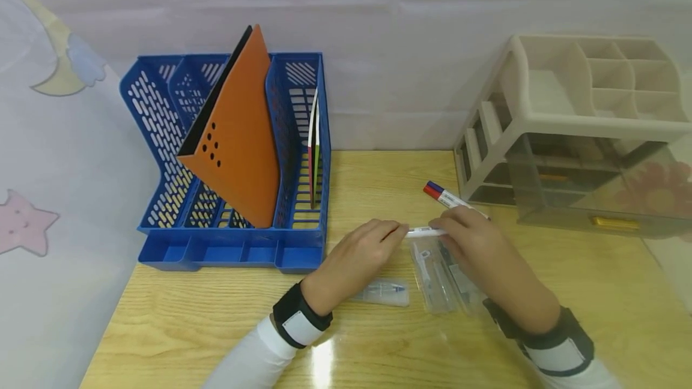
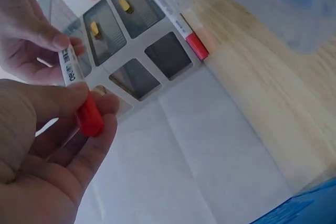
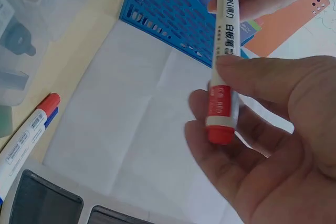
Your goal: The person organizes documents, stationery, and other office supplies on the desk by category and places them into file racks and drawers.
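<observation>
A white marker [image 1: 425, 232] with a red cap and a red end is held level between both hands, over the table. My left hand [image 1: 354, 263] pinches its capped end between thumb and fingers; the red cap shows past the fingertips in the left wrist view. Thumb and fingers of my right hand [image 1: 483, 251] grip the other end, marked by a red band [image 3: 219, 100]. Below the hands lie clear plastic cases [image 1: 432, 278] with slim tools inside, and another clear case [image 1: 386, 293] is near my left wrist. Red- and blue-capped markers [image 1: 451, 198] lie side by side just beyond my right hand.
At the left stands a blue file rack [image 1: 232, 236] with an orange folder [image 1: 243, 137] leaning in it and thin booklets [image 1: 313, 155] upright. A cream drawer organizer [image 1: 546, 119] stands at the right, its clear top drawer [image 1: 573, 215] pulled out toward the front.
</observation>
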Demonstrator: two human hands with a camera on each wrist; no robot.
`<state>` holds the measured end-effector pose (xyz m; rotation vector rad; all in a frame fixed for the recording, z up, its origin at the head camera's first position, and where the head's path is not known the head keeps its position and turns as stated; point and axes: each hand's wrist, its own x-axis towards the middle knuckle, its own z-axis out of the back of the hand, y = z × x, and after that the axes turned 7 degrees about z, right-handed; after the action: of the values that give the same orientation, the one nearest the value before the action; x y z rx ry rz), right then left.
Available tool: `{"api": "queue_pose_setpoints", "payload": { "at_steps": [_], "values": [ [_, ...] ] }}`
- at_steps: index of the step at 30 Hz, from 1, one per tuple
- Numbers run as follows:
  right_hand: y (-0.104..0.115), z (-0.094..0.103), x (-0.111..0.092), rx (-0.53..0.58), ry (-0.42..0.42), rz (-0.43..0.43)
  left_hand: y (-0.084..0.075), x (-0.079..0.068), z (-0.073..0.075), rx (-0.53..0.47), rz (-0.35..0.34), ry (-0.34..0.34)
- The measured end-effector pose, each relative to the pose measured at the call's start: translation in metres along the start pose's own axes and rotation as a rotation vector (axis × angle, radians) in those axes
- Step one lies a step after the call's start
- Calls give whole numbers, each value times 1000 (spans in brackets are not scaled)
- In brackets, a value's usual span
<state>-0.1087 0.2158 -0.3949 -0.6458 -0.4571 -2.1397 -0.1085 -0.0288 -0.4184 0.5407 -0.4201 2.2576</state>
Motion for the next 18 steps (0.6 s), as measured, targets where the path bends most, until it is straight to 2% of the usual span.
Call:
{"api": "queue_pose_setpoints", "payload": {
  "at_steps": [3,4,7,9,11,15,18],
  "values": [
    [-2,0,-1,24,0,-48,1,-1,1,-27,20,-33],
    [-3,0,-1,41,3,-94,2,-1,1,-39,30,-46],
    [-3,0,-1,173,1,-308,3,-2,2,-76,72,-76],
    [-1,0,1,325,-46,-441,4,-2,3,-100,100,-92],
    [1,0,2,535,-110,-545,4,-2,4,-131,120,-109],
    [6,-1,2,976,-232,-661,3,-2,5,-164,120,-156],
    [10,-2,2,1158,-258,-729,2,0,5,-173,98,-198]
  ]
}}
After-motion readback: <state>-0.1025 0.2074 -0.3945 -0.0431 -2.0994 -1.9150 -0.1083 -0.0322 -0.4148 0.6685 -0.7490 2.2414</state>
